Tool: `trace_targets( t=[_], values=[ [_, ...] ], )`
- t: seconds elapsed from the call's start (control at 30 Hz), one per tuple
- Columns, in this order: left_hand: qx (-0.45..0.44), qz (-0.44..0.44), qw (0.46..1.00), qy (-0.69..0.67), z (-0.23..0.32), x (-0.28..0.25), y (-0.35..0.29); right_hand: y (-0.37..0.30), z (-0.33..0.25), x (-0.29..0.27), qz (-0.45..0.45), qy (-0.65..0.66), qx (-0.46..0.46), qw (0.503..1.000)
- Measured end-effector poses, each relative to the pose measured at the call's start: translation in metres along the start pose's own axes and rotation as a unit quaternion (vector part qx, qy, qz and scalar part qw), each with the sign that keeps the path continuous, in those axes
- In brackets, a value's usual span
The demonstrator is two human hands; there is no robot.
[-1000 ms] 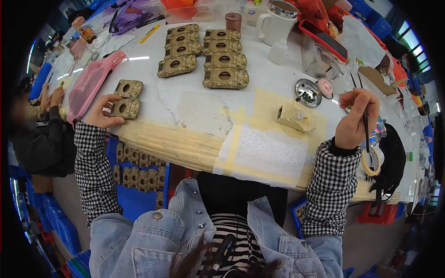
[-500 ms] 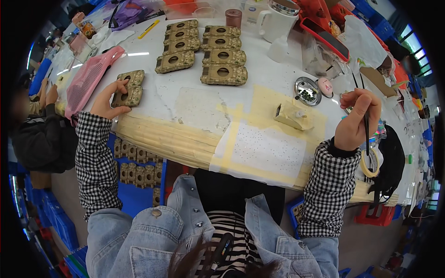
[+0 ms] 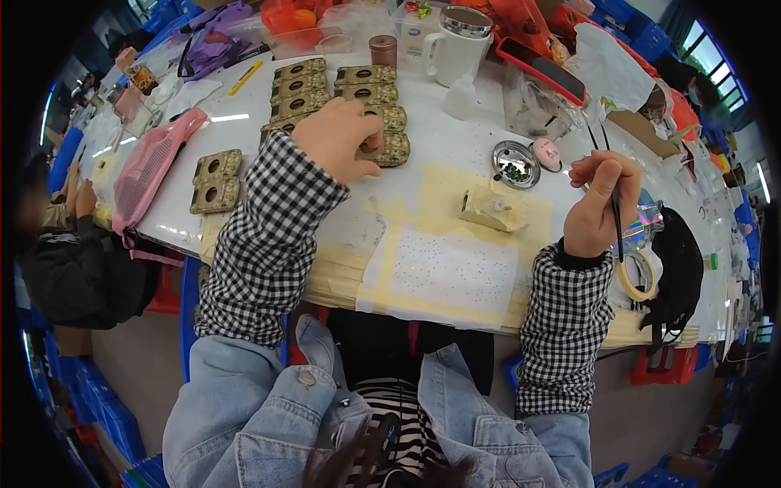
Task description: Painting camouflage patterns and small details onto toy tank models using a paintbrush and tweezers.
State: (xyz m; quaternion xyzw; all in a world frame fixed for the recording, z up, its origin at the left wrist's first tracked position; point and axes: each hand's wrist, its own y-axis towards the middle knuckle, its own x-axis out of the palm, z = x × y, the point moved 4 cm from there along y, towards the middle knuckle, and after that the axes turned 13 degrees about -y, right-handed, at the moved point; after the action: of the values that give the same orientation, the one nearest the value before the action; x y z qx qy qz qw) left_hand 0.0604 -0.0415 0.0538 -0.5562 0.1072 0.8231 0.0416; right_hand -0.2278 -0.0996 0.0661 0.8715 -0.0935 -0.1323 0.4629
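Note:
My left hand (image 3: pixel 338 138) is at the near end of the right-hand row of camouflage hulls, which look like toy tank bodies with a round hole on top. Its thumb and fingers curl around the nearest camouflage hull (image 3: pixel 394 151), still on the table; the palm side is partly hidden. The other row of hulls (image 3: pixel 298 85) lies partly behind this hand. Two more hulls (image 3: pixel 217 180) sit side by side at the table's left. Raised at the right, my right hand (image 3: pixel 602 199) grips dark tweezers (image 3: pixel 617 224), their prongs pointing up and apart.
A small cream-coloured block (image 3: pixel 492 207) stands behind a dotted white sheet (image 3: pixel 455 272). Beyond it is a round metal dish (image 3: pixel 503 154) holding small dark green bits. A white mug (image 3: pixel 457 53), a squeeze bottle (image 3: pixel 460 98), a red-cased phone (image 3: pixel 541 69) and tape roll (image 3: pixel 639 276) are around.
My left hand has let go of the hulls at the left and moved right to the rows. My right hand stays raised with the tweezers. The view has shifted slightly.

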Motion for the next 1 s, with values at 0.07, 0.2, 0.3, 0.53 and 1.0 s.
trace_targets(
  t=[0.07,0.2,0.3,0.53,1.0],
  values=[
    [-0.046,-0.015,0.998,0.026,-0.008,0.013,0.013,0.001,-0.001,-0.002,0.011,0.000,0.007,1.000],
    [0.005,-0.001,0.999,-0.035,-0.031,0.027,0.013,0.002,-0.005,-0.004,0.011,-0.005,-0.001,1.000],
    [0.008,-0.004,0.998,-0.060,-0.036,0.028,0.013,0.000,-0.003,-0.002,-0.004,-0.013,-0.003,1.000],
    [0.077,0.036,0.992,-0.088,-0.036,0.030,0.012,-0.001,-0.004,-0.003,-0.008,0.002,-0.010,1.000],
    [0.221,0.083,0.954,-0.185,0.001,0.012,0.008,-0.005,-0.013,-0.002,-0.026,-0.036,0.000,0.999]
  ],
)
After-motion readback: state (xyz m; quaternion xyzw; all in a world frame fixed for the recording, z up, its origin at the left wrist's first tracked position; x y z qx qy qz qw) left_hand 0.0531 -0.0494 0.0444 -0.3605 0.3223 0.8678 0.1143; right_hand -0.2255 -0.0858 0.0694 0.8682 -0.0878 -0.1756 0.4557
